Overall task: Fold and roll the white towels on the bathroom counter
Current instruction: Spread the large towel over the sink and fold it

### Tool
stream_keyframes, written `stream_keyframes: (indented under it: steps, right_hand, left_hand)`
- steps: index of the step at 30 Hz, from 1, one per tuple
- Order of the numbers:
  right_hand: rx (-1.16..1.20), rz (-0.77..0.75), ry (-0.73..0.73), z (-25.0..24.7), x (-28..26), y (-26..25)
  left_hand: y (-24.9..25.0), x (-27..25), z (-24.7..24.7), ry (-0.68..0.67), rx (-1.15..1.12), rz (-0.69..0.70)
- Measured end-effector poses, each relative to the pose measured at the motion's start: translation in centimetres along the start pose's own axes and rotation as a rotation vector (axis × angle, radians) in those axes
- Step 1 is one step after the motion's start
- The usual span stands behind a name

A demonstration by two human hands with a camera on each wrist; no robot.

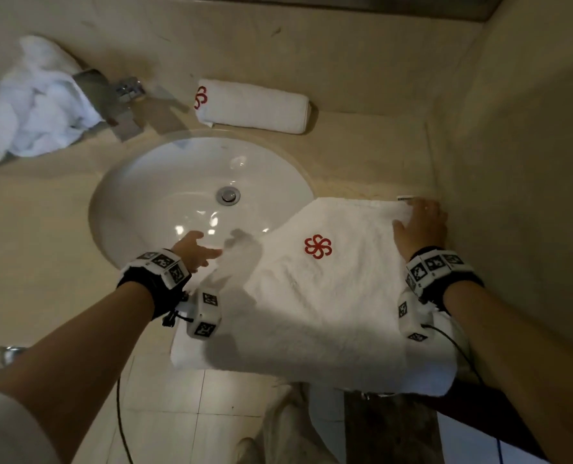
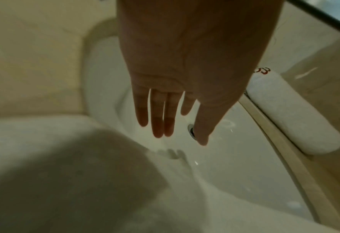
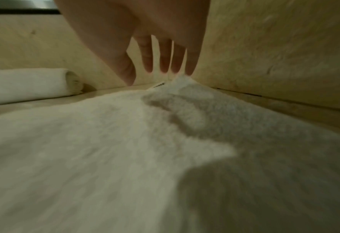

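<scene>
A white towel (image 1: 328, 306) with a red flower logo lies spread flat on the counter right of the sink, its near edge hanging over the counter front. My right hand (image 1: 420, 222) rests with straight fingers on its far right corner by the wall; in the right wrist view the fingertips (image 3: 177, 69) touch a raised fold of the towel (image 3: 125, 141). My left hand (image 1: 196, 249) hovers open over the sink beside the towel's left edge, holding nothing; its fingers (image 2: 159, 113) are straight. A rolled towel (image 1: 253, 110) lies behind the sink.
A crumpled white towel (image 1: 34, 108) sits at the back left beside the chrome faucet (image 1: 111, 102). The white sink basin (image 1: 164, 195) fills the counter's middle. A beige wall (image 1: 519, 162) bounds the right side. Tiled floor shows below the counter edge.
</scene>
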State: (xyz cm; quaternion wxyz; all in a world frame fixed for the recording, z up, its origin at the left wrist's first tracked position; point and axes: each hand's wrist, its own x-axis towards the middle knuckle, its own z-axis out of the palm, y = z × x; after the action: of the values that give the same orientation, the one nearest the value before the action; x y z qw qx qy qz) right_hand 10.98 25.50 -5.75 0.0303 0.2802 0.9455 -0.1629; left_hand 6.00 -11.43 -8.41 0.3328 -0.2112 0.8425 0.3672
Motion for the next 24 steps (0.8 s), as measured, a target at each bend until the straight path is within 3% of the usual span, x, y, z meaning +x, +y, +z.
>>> stream_keyframes:
  steps: [4,7,12,20,24]
  right_hand:
    - [0.043,-0.100,-0.158,1.0,-5.1,-1.3]
    - [0.045,-0.153,-0.184,2.0,-9.7,-2.2]
    - [-0.008,-0.202,-0.323,3.3,-16.0,-2.8]
    - [-0.062,-0.309,-0.365,5.1,-20.1,-2.3]
    - [-0.062,-0.334,-0.347,5.1,-19.8,-1.9]
  left_hand:
    - [-3.5,-4.7,-1.6,0.061,0.214,0.064]
    - [-6.0,-7.8,-2.3,0.160,0.196,0.121]
    - [-11.4,-11.2,-1.3,-0.020,-0.070,0.081]
    - [-17.1,-13.6,1.9,-0.149,-0.260,0.047]
    - [-17.1,-13.8,1.8,-0.129,-0.105,0.077]
